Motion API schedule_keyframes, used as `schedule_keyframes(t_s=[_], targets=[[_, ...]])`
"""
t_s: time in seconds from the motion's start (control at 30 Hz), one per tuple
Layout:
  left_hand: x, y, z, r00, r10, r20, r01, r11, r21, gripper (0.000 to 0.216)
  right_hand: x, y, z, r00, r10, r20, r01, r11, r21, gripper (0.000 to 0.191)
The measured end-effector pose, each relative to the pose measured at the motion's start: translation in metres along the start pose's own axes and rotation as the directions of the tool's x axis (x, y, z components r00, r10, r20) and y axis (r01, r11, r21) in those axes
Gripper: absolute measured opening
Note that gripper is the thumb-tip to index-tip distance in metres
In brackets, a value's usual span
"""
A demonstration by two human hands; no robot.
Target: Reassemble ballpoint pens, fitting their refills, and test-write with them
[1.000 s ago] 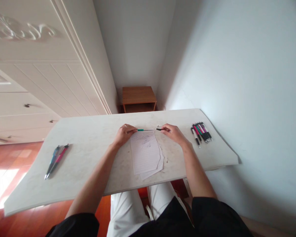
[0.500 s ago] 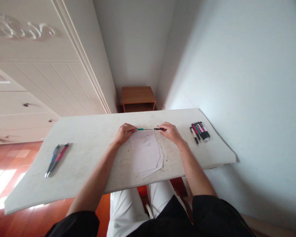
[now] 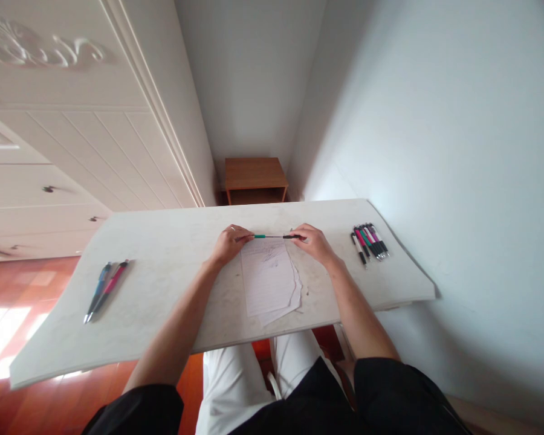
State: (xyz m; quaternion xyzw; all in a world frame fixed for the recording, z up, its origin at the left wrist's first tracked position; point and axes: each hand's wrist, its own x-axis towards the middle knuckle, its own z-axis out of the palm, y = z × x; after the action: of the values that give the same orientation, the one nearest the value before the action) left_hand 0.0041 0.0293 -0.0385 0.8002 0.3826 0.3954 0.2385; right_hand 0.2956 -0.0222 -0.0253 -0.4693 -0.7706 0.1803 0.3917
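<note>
Where left hand [image 3: 229,243] and right hand [image 3: 312,241] meet: fingers clenched on opposite ends of green-and-black pen [image 3: 274,236], held level at 12 o'clock of torn lined paper [image 3: 269,281], scribbles unreadable. Flanked by pen cluster [image 3: 369,240] at 3 o'clock, two pens [image 3: 105,289] at 9 o'clock. Set on scuffed white surface [image 3: 172,254]; wooden stand [image 3: 254,175] beyond.

Camera on your head, facing forward and down, close over the table [image 3: 163,266], left hand [image 3: 229,243], right hand [image 3: 315,241] and pen [image 3: 274,236] mid-frame, lap [image 3: 236,386] at bottom.

The pen [image 3: 272,236] is green and black, the lined paper [image 3: 268,281] white.
</note>
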Motion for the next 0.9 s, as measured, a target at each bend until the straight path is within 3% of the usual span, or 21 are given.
schedule_keyframes(t_s=[0.57,0.9], targets=[[-0.001,0.003,0.001,1.0,0.001,0.004,-0.001,1.0,0.006,0.022,0.003,-0.003,0.01,0.999,0.015,-0.029,-0.014,0.999,0.03,0.016],[-0.001,0.01,0.007,0.997,0.041,0.06,-0.041,0.999,-0.004,0.02,0.003,-0.006,0.02,0.998,0.013,0.068,-0.016,0.999,0.033,0.016]])
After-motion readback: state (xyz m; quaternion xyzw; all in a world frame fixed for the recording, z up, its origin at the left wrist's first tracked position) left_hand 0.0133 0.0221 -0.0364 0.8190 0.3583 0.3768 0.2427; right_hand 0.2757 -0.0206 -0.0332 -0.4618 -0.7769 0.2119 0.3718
